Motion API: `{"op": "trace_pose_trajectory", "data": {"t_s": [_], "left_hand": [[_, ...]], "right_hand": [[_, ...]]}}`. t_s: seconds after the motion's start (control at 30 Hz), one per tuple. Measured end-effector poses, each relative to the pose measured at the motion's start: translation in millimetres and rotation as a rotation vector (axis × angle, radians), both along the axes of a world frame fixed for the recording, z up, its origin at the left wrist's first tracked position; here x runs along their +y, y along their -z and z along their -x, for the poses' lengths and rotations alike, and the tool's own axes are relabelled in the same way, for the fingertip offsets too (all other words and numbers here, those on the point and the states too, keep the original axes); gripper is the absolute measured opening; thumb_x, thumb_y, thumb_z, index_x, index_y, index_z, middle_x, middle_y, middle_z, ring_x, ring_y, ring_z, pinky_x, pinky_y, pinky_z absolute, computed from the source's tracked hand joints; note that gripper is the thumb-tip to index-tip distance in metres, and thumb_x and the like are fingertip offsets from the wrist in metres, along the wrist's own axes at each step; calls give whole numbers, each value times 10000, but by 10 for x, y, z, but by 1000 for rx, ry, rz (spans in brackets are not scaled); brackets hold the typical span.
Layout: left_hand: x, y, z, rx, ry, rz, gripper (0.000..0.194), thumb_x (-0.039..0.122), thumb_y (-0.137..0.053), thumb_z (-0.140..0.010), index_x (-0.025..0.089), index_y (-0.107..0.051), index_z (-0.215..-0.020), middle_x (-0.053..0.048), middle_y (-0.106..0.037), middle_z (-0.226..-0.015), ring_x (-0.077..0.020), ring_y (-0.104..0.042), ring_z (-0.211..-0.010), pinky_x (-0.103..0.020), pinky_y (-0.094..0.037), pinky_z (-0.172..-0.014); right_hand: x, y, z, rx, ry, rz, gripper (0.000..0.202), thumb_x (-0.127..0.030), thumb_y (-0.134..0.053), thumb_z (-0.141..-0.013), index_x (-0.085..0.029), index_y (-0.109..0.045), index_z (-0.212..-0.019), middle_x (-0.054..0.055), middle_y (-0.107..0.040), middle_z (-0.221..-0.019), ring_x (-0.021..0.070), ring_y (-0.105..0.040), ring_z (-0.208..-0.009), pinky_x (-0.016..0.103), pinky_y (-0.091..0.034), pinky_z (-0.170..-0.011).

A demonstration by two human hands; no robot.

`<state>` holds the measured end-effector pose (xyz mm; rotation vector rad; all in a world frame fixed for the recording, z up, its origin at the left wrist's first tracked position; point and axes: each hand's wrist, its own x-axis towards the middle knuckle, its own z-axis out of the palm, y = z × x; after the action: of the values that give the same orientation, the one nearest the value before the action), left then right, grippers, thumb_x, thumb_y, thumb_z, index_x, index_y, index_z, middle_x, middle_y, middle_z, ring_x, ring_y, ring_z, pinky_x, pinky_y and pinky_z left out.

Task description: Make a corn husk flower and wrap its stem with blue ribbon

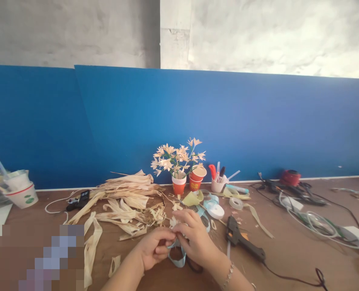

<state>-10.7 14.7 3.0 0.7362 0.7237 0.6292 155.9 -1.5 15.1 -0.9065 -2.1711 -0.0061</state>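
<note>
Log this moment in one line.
left hand, right hand: together; near: looped pale-blue ribbon; right: black pistol-shaped glue gun; left: dry tan leaf strips

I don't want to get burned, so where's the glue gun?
In the head view, the black glue gun lies on the table, just right of the right hand.

A blue panel [227, 121] stands behind the brown table [288, 266], below a grey, patchy wall [258, 32] brighter at right.
</note>
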Motion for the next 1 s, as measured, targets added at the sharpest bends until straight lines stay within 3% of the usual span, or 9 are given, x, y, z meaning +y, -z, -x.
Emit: {"op": "trace_pose_trajectory", "data": {"t_s": [0.1,0.3,0.47,0.63,0.7,0.77,0.83,0.9,1.0], "left_hand": [[10,-17,20,3,17,-51,182,244,-635,-638,145,-486,-607,81,-430,-527,20,-216,-325,-180,-22,-362],[-7,-15,-82,99,-168,-319,328,295,-738,-574,192,-527,-804,90,-471,-572,-22,-319,-406,-172,-156,-406],[-9,44,-182,201,-385,-453,339,469,-705,-614,182,-537,-683,104,-373,-453,-43,-278,-388,-169,-168,-392],[49,29,-141,284,-556,-711,224,355,-727,-606,155,-633,-571,-34,-602,-764,-140,-533,-671,-209,-392,-539],[64,28,-124,312,-559,-710,199,327,-727,-604,153,-645,-555,-38,-619,-708,-154,-544,-686,-223,-408,-580],[62,37,-124,310,-527,-575,215,351,-716,-613,151,-645,-577,6,-565,-549,-99,-458,-501,-202,-342,-478],[46,45,-134,261,-495,-447,253,381,-728,-591,146,-635,-602,42,-518,-489,-54,-341,-403,-181,-237,-413],[22,39,-142,208,-476,-399,292,396,-752,-557,140,-622,-607,49,-522,-493,-36,-306,-388,-174,-185,-402],[-18,-3,-140,173,-433,-397,308,396,-772,-542,136,-650,-654,51,-530,-485,-33,-314,-387,-174,-191,-405]], "right_hand": [[12,-25,-14,-52,23,-42,173,-80,-507,-812,-218,-598,-861,53,-613,-1092,210,-475,-1062,357,-386,-864],[27,-66,-14,-14,87,-89,178,-67,-483,-811,-199,-599,-842,37,-664,-836,196,-529,-925,355,-344,-830],[24,-64,18,58,122,-52,148,-79,-504,-812,-194,-596,-797,26,-651,-756,193,-526,-836,357,-339,-793],[51,-9,21,138,177,70,104,-139,-541,-813,-194,-607,-754,33,-620,-713,195,-520,-775,343,-352,-738],[58,8,29,179,192,137,102,-153,-553,-802,-196,-618,-736,38,-617,-714,200,-525,-775,343,-354,-735],[62,14,42,260,200,249,94,-168,-568,-781,-197,-635,-721,46,-622,-741,206,-534,-788,344,-360,-750],[68,9,49,404,196,464,65,-202,-604,-744,-189,-640,-692,42,-624,-739,196,-542,-755,319,-376,-723],[75,-2,41,580,145,791,106,-269,-651,-702,-172,-630,-666,16,-605,-656,149,-510,-612,267,-366,-606],[80,-18,-4,764,-66,1230,240,-365,-701,-655,-137,-625,-654,-19,-553,-543,67,-368,-450,215,-258,-479]]}}
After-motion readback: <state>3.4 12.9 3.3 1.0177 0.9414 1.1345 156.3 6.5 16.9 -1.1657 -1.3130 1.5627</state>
